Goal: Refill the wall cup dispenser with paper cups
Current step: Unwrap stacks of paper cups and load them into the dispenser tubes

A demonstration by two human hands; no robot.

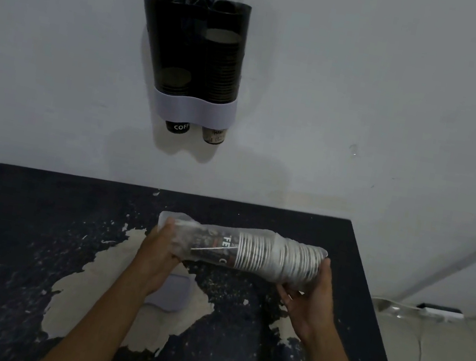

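Black, chipped bench point(29, 239) below the wall dispenser point(193, 54); above it we hold a plastic-wrapped cup stack point(252, 254) horizontally, left hand point(159, 250) gripping the wrapper end, right hand point(309, 301) fingers curled under its base.

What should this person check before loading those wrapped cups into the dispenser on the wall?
1. Both hands hold the load: ok. The left hand grips the wrap's loose end and the right hand cups the other end of the clear plastic sleeve of stacked paper cups.
2. Sleeve removed: not ok, the plastic covers the whole stack.
3. Room in the dark two-column wall dispenser: ok. The left column is nearly empty and the right about two thirds full.
4. Dispenser top open: cannot tell, something clear and glossy hangs there.
5. Lid-like grey tray on the worn black table: ok, lying below the hands.
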